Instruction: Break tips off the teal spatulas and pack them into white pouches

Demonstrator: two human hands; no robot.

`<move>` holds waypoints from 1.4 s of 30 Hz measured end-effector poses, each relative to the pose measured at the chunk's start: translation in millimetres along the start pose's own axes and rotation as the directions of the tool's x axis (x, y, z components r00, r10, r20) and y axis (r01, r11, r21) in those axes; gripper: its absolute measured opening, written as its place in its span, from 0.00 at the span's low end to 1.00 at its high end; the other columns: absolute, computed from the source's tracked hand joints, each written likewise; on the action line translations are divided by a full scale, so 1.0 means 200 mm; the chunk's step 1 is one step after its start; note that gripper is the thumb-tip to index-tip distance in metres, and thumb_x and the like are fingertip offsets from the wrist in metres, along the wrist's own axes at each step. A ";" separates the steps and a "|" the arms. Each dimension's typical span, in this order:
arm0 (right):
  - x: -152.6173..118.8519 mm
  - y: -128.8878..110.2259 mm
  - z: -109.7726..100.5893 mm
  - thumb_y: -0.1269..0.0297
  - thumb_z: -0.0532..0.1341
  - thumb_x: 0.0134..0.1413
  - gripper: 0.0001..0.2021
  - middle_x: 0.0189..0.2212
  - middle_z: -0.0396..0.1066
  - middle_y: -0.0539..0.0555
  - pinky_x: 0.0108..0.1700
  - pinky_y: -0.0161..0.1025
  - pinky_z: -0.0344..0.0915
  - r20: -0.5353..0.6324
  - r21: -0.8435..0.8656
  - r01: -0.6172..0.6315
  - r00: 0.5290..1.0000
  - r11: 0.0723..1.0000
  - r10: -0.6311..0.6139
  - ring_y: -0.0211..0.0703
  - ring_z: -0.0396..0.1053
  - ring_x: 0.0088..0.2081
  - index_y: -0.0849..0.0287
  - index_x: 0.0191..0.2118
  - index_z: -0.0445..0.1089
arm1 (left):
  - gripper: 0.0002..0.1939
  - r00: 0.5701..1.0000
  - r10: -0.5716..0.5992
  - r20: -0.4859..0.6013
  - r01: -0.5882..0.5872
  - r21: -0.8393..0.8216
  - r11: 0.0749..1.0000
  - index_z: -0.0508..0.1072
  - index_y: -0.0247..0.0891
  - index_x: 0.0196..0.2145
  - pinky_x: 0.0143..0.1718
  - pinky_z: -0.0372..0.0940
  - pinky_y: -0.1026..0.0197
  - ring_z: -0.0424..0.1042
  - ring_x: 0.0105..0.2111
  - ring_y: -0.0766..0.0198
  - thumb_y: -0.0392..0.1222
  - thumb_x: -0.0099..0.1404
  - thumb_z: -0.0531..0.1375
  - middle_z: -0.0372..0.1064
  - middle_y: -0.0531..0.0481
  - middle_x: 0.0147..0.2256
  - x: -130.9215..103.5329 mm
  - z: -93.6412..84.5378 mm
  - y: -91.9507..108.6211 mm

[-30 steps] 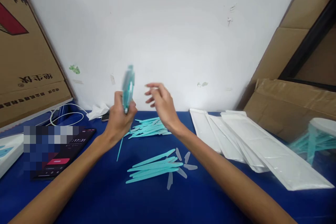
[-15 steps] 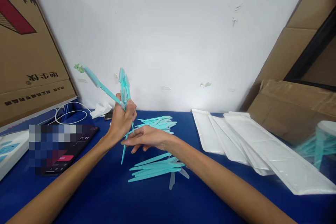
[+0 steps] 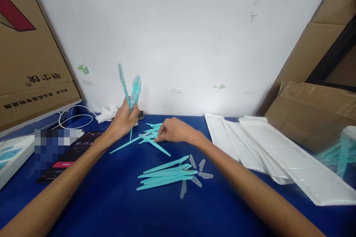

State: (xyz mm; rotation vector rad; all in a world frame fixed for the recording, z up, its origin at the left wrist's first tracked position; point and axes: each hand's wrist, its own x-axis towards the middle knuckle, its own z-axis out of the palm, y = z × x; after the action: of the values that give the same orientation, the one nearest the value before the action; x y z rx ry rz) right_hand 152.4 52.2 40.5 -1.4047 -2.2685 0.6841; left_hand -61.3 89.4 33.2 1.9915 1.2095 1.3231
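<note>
My left hand point(image 3: 124, 120) is closed around several teal eyebrow razors point(image 3: 135, 90), raised above the table with their blade ends up; one leans apart to the left. My right hand point(image 3: 175, 130) reaches into a far pile of teal eyebrow razors point(image 3: 151, 133), its thumb and fingers pinched at a razor there and partly covering the pile. Two longer razors stick out toward me from this pile. Nearer to me lies a second group of teal razors point(image 3: 167, 174), roughly side by side. Several translucent blade caps point(image 3: 205, 175) are scattered at its right end.
White padded packets point(image 3: 264, 148) overlap on the right, by a cardboard box point(image 3: 311, 118) and a clear tub of teal pieces point(image 3: 343, 152). At left are a phone point(image 3: 83, 142), a white box point(image 3: 16, 159), a cable point(image 3: 75, 116), crumpled tissue point(image 3: 107, 114) and a large carton point(image 3: 36, 63).
My right hand has moved from beside the left hand rightward to the far pile. The left hand has turned its razors more upright. More caps now show beside the near group.
</note>
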 end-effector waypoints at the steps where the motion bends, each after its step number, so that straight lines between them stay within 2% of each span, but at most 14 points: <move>1: 0.00 0.01 -0.03 0.60 0.70 0.49 0.07 0.26 0.77 0.55 0.34 0.39 0.65 -0.093 -0.003 0.005 0.996 1.000 -0.005 0.48 0.74 0.32 0.57 0.28 0.78 | 0.08 0.999 -0.011 0.052 0.011 -0.008 1.000 0.56 0.43 0.37 0.17 0.53 0.68 0.56 0.16 0.72 0.45 0.70 0.53 0.53 0.63 0.23 -0.02 0.02 0.00; 3: -0.01 0.01 -0.11 0.56 0.61 0.61 0.12 0.36 0.79 0.57 0.42 0.41 0.66 -0.304 0.001 0.024 0.953 1.000 -0.023 0.48 0.74 0.40 0.57 0.41 0.77 | 0.10 0.982 -0.035 0.185 0.045 -0.051 0.998 0.57 0.42 0.35 0.17 0.53 0.68 0.56 0.17 0.72 0.48 0.71 0.52 0.54 0.62 0.23 -0.05 0.06 0.03; 5: -0.02 -0.01 -0.18 0.51 0.51 0.68 0.19 0.48 0.75 0.56 0.50 0.41 0.65 -0.516 0.043 0.113 0.853 0.993 -0.075 0.45 0.71 0.49 0.56 0.52 0.71 | 0.15 0.937 -0.060 0.345 0.102 -0.106 0.989 0.58 0.41 0.31 0.18 0.53 0.67 0.55 0.16 0.73 0.51 0.72 0.50 0.54 0.61 0.22 -0.09 0.09 0.08; 7: -0.02 -0.02 -0.22 0.47 0.48 0.68 0.21 0.55 0.71 0.53 0.54 0.40 0.63 -0.671 0.128 0.288 0.729 0.949 -0.131 0.43 0.67 0.56 0.54 0.54 0.68 | 0.20 0.853 -0.086 0.514 0.190 -0.153 0.970 0.58 0.40 0.27 0.18 0.54 0.67 0.53 0.15 0.74 0.53 0.73 0.48 0.53 0.61 0.21 -0.12 0.12 0.13; 9: -0.01 -0.02 -0.23 0.45 0.51 0.66 0.22 0.56 0.71 0.51 0.56 0.41 0.62 -0.728 0.248 0.427 0.674 0.870 -0.123 0.43 0.65 0.57 0.52 0.52 0.70 | 0.23 0.746 -0.108 0.657 0.290 -0.174 0.941 0.57 0.40 0.24 0.19 0.54 0.66 0.52 0.14 0.74 0.55 0.73 0.47 0.51 0.61 0.19 -0.16 0.14 0.18; 10: 0.00 -0.02 -0.22 0.43 0.52 0.65 0.22 0.55 0.71 0.51 0.56 0.43 0.62 -0.709 0.327 0.446 0.699 0.833 -0.096 0.44 0.65 0.57 0.52 0.50 0.72 | 0.24 0.690 -0.116 0.715 0.337 -0.175 0.925 0.57 0.40 0.24 0.19 0.55 0.65 0.52 0.14 0.73 0.56 0.73 0.46 0.50 0.60 0.17 -0.18 0.15 0.20; 14: 0.05 0.01 -0.16 0.42 0.52 0.63 0.24 0.50 0.74 0.58 0.49 0.44 0.67 -0.441 0.706 0.329 0.897 0.627 0.026 0.48 0.72 0.49 0.57 0.43 0.76 | 0.26 0.498 -0.140 0.856 0.495 -0.148 0.856 0.58 0.40 0.23 0.18 0.51 0.66 0.45 0.14 0.72 0.59 0.73 0.46 0.46 0.61 0.14 -0.21 0.16 0.21; 17: 0.07 0.02 -0.11 0.47 0.57 0.61 0.20 0.43 0.77 0.58 0.42 0.41 0.69 -0.342 0.846 0.281 0.938 0.453 0.058 0.46 0.74 0.42 0.59 0.36 0.75 | 0.26 0.428 -0.156 0.890 0.570 -0.132 0.811 0.57 0.40 0.22 0.15 0.45 0.66 0.41 0.13 0.73 0.59 0.72 0.48 0.44 0.61 0.13 -0.20 0.16 0.19; 23: 0.07 0.02 -0.04 0.61 0.55 0.57 0.13 0.32 0.77 0.55 0.42 0.37 0.70 -0.284 0.921 0.221 0.945 0.321 0.163 0.43 0.76 0.38 0.59 0.26 0.70 | 0.24 0.476 -0.163 0.864 0.618 -0.197 0.761 0.57 0.40 0.22 0.14 0.41 0.67 0.40 0.13 0.74 0.55 0.72 0.50 0.43 0.61 0.16 -0.18 0.16 0.16; 26: 0.08 0.04 -0.01 0.64 0.52 0.55 0.11 0.29 0.76 0.54 0.39 0.38 0.70 -0.263 0.930 0.192 0.943 0.312 0.203 0.43 0.76 0.36 0.58 0.29 0.69 | 0.23 0.501 -0.181 0.846 0.610 -0.197 0.768 0.58 0.40 0.23 0.14 0.42 0.68 0.41 0.13 0.74 0.55 0.71 0.52 0.44 0.62 0.17 -0.18 0.16 0.15; 30: 0.08 0.05 0.03 0.67 0.50 0.50 0.14 0.29 0.77 0.53 0.38 0.40 0.69 -0.280 0.902 0.200 0.945 0.383 0.167 0.45 0.76 0.35 0.59 0.35 0.73 | 0.22 0.523 -0.213 0.825 0.575 -0.157 0.803 0.58 0.39 0.23 0.14 0.45 0.69 0.45 0.15 0.74 0.56 0.69 0.56 0.47 0.61 0.19 -0.17 0.14 0.15; 34: 0.05 -0.01 0.04 0.70 0.51 0.46 0.14 0.26 0.76 0.53 0.44 0.39 0.68 -0.329 0.827 0.283 0.944 0.485 0.010 0.43 0.74 0.34 0.60 0.27 0.75 | 0.23 0.515 -0.215 0.830 0.529 -0.110 0.841 0.59 0.39 0.23 0.16 0.48 0.69 0.47 0.15 0.74 0.56 0.68 0.56 0.49 0.60 0.19 -0.16 0.11 0.15; 37: 0.02 -0.06 0.04 0.69 0.52 0.53 0.15 0.29 0.77 0.53 0.47 0.39 0.66 -0.335 0.782 0.332 0.938 0.528 -0.092 0.42 0.74 0.37 0.60 0.28 0.77 | 0.23 0.518 -0.206 0.830 0.498 -0.097 0.862 0.59 0.39 0.24 0.17 0.53 0.68 0.53 0.15 0.73 0.58 0.69 0.55 0.52 0.59 0.20 -0.16 0.09 0.16; 42: -0.02 -0.09 0.05 0.55 0.52 0.66 0.20 0.35 0.78 0.54 0.50 0.40 0.64 -0.307 0.690 0.361 0.931 0.628 -0.197 0.43 0.74 0.41 0.59 0.35 0.78 | 0.23 0.588 -0.155 0.794 0.335 -0.064 0.940 0.59 0.39 0.26 0.20 0.59 0.65 0.59 0.14 0.72 0.59 0.69 0.54 0.57 0.59 0.20 -0.16 0.07 0.17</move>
State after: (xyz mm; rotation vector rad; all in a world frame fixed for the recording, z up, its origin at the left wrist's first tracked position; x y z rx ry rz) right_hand 134.4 39.8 42.4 -0.6555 -1.6607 1.1221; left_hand -38.8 46.9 36.4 1.8190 0.8100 0.3011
